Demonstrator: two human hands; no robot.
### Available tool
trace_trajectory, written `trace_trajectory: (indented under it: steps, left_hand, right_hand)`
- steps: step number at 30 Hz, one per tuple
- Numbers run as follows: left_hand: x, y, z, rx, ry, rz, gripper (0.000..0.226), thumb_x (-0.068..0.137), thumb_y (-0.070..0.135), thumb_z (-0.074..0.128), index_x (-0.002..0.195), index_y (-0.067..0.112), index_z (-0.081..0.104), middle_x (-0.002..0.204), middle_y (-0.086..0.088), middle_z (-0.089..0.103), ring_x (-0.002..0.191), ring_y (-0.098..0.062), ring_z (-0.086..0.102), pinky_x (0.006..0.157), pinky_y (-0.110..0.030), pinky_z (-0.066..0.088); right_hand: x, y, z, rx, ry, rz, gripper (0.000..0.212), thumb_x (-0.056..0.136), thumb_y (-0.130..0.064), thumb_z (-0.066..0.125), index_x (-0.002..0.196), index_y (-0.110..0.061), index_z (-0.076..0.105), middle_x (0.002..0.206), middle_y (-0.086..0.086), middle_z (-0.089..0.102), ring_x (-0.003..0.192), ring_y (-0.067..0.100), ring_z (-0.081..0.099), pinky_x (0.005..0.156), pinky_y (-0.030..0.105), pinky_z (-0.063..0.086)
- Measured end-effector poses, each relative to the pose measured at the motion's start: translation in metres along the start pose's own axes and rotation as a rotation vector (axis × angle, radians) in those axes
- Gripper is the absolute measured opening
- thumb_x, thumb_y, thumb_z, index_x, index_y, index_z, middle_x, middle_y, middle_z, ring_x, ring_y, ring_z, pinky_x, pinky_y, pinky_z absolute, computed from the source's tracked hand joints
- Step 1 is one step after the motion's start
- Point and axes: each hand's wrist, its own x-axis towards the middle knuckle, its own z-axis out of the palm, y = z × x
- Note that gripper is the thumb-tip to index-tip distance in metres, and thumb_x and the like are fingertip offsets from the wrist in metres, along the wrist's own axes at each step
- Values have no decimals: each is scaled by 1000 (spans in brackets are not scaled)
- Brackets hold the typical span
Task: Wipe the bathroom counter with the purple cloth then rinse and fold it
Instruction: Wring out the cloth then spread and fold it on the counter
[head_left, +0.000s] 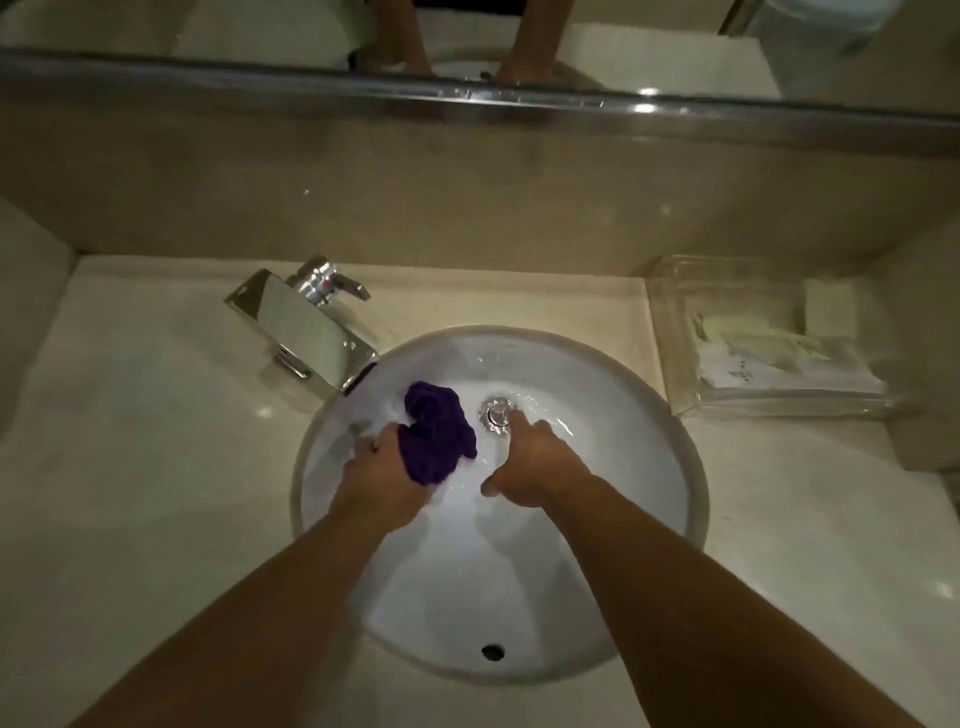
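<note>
A wet, bunched purple cloth (435, 434) lies inside the round white sink (644, 415), left of the chrome drain plug (496, 413). My left hand (382, 475) grips the cloth's near end, fingers curled round it. My right hand (530, 460) is inside the basin beside the cloth, apart from it, with its index finger stretched out to the drain plug and its thumb spread; it holds nothing. Water ripples around the drain.
A chrome faucet (306, 330) with a lever handle stands at the sink's back left on the cream counter (145, 447). A clear plastic tray (769, 343) with packets sits at the back right. A mirror (649, 41) runs along the wall above.
</note>
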Motion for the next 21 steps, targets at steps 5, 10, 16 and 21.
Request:
trace_trajectory:
  steps: [5, 10, 16, 21]
  left_hand:
    - [37, -8, 37, -427, 71, -193, 91, 60, 16, 83, 137, 17, 34, 117, -7, 58, 87, -22, 65, 68, -24, 58]
    - [60, -6, 54, -835, 160, -209, 75, 74, -8, 70, 134, 24, 38, 113, -5, 60, 83, -14, 60, 54, -20, 47]
    - [66, 9, 45, -1256, 218, -226, 36, 85, 15, 62, 121, 18, 58, 112, -13, 67, 100, -32, 66, 68, -35, 54]
    - [49, 37, 32, -1337, 181, -245, 45, 92, 63, 49, 101, 25, 71, 98, -5, 75, 96, -27, 70, 84, -46, 58]
  right_hand:
    - [62, -13, 14, 365, -8, -205, 115, 70, -52, 84, 158, -36, 11, 160, 9, 25, 140, 33, 39, 107, 51, 46]
    - [105, -37, 35, 539, 45, -271, 60, 80, -69, 62, 134, -45, 53, 125, -3, 61, 108, 22, 60, 97, 36, 51]
    - [105, -27, 51, 958, -100, -128, 37, 84, -71, 55, 99, -40, 68, 106, -6, 72, 100, 19, 70, 93, 49, 58]
    - [77, -20, 26, 1126, -22, -142, 37, 96, -61, 49, 106, -30, 67, 107, -3, 71, 100, 17, 68, 90, 42, 59]
